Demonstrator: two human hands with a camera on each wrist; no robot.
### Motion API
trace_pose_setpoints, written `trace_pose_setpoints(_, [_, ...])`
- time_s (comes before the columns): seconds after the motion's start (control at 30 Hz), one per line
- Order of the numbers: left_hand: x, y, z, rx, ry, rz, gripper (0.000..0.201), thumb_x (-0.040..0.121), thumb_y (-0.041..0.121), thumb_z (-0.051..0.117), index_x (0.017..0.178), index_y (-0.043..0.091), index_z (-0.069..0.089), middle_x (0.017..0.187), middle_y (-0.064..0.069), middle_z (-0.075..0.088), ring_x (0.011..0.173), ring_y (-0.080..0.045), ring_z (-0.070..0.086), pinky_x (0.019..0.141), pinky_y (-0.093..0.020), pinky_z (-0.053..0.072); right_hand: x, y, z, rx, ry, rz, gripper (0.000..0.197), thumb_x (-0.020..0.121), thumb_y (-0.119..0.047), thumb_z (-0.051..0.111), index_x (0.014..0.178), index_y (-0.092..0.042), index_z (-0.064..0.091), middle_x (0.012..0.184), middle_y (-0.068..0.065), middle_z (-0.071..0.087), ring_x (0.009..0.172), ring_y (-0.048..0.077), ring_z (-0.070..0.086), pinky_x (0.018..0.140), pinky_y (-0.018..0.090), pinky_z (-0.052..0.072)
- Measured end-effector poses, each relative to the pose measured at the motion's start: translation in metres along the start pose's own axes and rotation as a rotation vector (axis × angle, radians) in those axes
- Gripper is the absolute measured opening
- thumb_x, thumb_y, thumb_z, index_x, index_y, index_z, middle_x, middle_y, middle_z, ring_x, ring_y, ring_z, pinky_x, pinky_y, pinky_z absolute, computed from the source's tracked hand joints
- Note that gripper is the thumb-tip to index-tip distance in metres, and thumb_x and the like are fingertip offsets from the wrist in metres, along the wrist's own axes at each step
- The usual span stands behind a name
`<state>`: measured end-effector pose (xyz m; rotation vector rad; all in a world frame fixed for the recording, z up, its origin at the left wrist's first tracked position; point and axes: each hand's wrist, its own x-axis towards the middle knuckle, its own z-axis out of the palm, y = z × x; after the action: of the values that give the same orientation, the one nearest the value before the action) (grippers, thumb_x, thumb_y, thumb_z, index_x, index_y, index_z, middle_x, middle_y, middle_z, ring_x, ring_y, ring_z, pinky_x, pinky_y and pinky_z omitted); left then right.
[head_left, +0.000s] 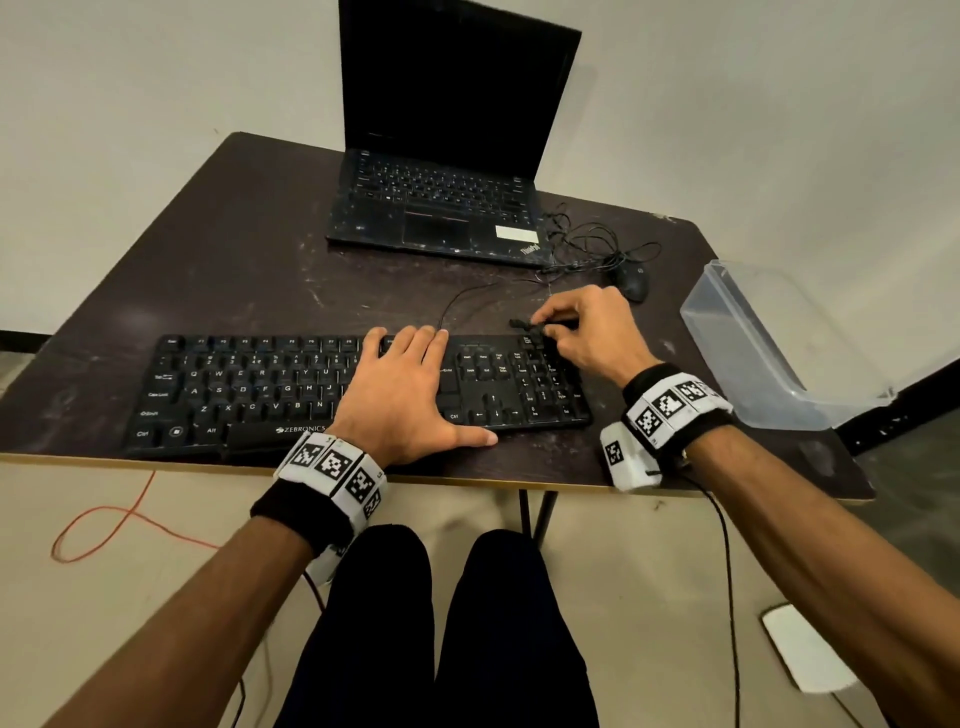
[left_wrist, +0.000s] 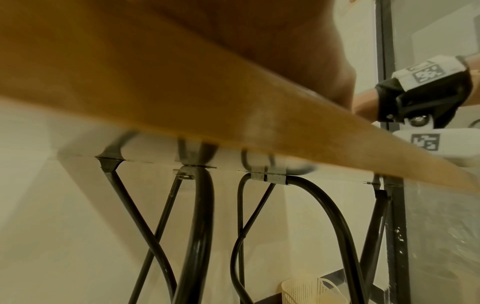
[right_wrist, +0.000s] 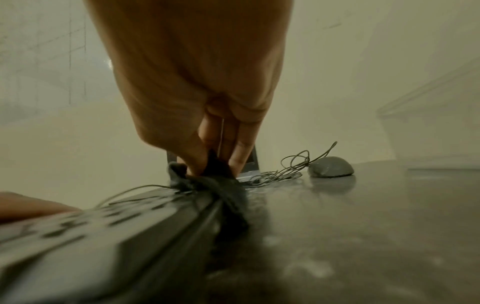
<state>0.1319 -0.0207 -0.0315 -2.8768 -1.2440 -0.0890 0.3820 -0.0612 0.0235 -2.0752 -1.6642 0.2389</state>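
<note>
A black Zebronics keyboard (head_left: 249, 384) lies along the front of the dark table (head_left: 234, 260). My left hand (head_left: 415, 384) rests flat on its right-centre keys, fingers straight and thumb spread along the front edge. My right hand (head_left: 550, 325) pinches a small dark cloth (head_left: 522, 325) at the keyboard's far right corner. In the right wrist view, thumb and fingers of the right hand (right_wrist: 215, 162) squeeze the bunched cloth (right_wrist: 207, 183) against the keyboard (right_wrist: 103, 232) edge. The left wrist view shows only the palm (left_wrist: 259, 30) above the table edge (left_wrist: 182, 102).
An open black laptop (head_left: 447, 156) with a dark screen stands at the back. A black mouse (head_left: 634, 280) and tangled cable (head_left: 587, 244) lie behind my right hand. A clear plastic box (head_left: 769, 343) sits at the table's right edge. An orange cord (head_left: 104, 519) runs on the floor.
</note>
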Motion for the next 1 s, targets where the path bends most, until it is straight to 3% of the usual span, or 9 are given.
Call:
trace_pose_setpoints(0.1, [0.001, -0.001, 0.001, -0.009, 0.021, -0.004, 0.144, 0.059, 0.11, 0.019, 0.163, 0.009, 0.024, 0.167, -0.005, 0.031, 0.153, -0.023, 0.026, 0.127, -0.053, 0.012, -0.007, -0.016, 0.012, -0.031, -0.051, -0.157, 0.041, 0.089, 0.002, 0.071, 0.119, -0.024, 0.083, 0.114, -0.005, 0.082, 0.109, 0.007, 0.075, 0.108, 0.021, 0.052])
trace_pose_setpoints(0.23, [0.0, 0.0, 0.003, -0.017, 0.024, -0.003, 0.145, 0.058, 0.11, 0.019, 0.162, 0.009, 0.026, 0.166, -0.005, 0.033, 0.153, -0.023, 0.028, 0.126, -0.054, 0.013, 0.001, -0.015, 0.006, -0.079, -0.028, -0.097, 0.031, 0.091, -0.004, 0.073, 0.111, -0.025, 0.086, 0.11, -0.003, 0.083, 0.11, 0.014, 0.076, 0.11, 0.03, 0.054])
trace_pose_setpoints(0.37, [0.001, -0.002, 0.001, -0.022, 0.031, -0.005, 0.144, 0.059, 0.109, 0.022, 0.162, 0.009, 0.026, 0.166, -0.005, 0.033, 0.153, -0.023, 0.028, 0.126, -0.053, 0.012, -0.01, -0.03, 0.015, -0.113, -0.105, -0.238, 0.03, 0.093, -0.004, 0.071, 0.105, -0.027, 0.086, 0.102, -0.005, 0.084, 0.097, 0.012, 0.076, 0.102, 0.022, 0.052])
trace_pose_setpoints(0.5, [0.0, 0.0, 0.002, -0.021, 0.018, -0.006, 0.145, 0.058, 0.11, 0.019, 0.162, 0.01, 0.024, 0.167, -0.005, 0.031, 0.154, -0.022, 0.026, 0.126, -0.053, 0.012, -0.002, -0.027, 0.01, -0.08, -0.056, -0.146, 0.028, 0.093, -0.006, 0.073, 0.109, -0.026, 0.086, 0.109, -0.004, 0.083, 0.108, 0.014, 0.076, 0.11, 0.03, 0.053])
trace_pose_setpoints(0.63, [0.0, -0.001, 0.002, -0.022, 0.023, -0.006, 0.145, 0.058, 0.11, 0.019, 0.162, 0.01, 0.025, 0.166, -0.005, 0.032, 0.153, -0.022, 0.027, 0.126, -0.053, 0.013, -0.012, -0.042, 0.024, -0.115, -0.109, -0.288, 0.031, 0.094, -0.007, 0.071, 0.113, -0.027, 0.085, 0.112, -0.006, 0.083, 0.109, 0.016, 0.076, 0.108, 0.032, 0.054])
trace_pose_setpoints(0.73, [0.0, 0.0, 0.002, -0.029, 0.028, -0.01, 0.144, 0.058, 0.11, 0.022, 0.162, 0.01, 0.026, 0.166, -0.005, 0.032, 0.153, -0.022, 0.027, 0.126, -0.053, 0.012, -0.007, -0.035, 0.016, -0.123, -0.068, -0.197, 0.033, 0.095, -0.007, 0.071, 0.119, -0.026, 0.083, 0.118, -0.004, 0.081, 0.117, 0.018, 0.074, 0.112, 0.037, 0.053])
trace_pose_setpoints(0.87, [0.001, -0.002, 0.002, -0.032, 0.024, -0.014, 0.144, 0.057, 0.109, 0.021, 0.162, 0.011, 0.024, 0.167, -0.004, 0.031, 0.154, -0.022, 0.025, 0.127, -0.052, 0.012, -0.018, -0.038, 0.02, -0.209, -0.107, -0.275, 0.035, 0.094, -0.007, 0.072, 0.12, -0.027, 0.082, 0.116, -0.003, 0.082, 0.112, 0.021, 0.075, 0.108, 0.036, 0.055])
trace_pose_setpoints(1.0, [0.001, -0.001, 0.003, -0.036, 0.014, -0.02, 0.146, 0.056, 0.111, 0.02, 0.163, 0.012, 0.022, 0.168, -0.004, 0.029, 0.155, -0.022, 0.024, 0.127, -0.052, 0.011, -0.022, -0.017, 0.006, -0.173, 0.045, -0.101, 0.029, 0.093, -0.009, 0.076, 0.117, -0.023, 0.084, 0.116, -0.001, 0.082, 0.114, 0.02, 0.075, 0.111, 0.033, 0.053])
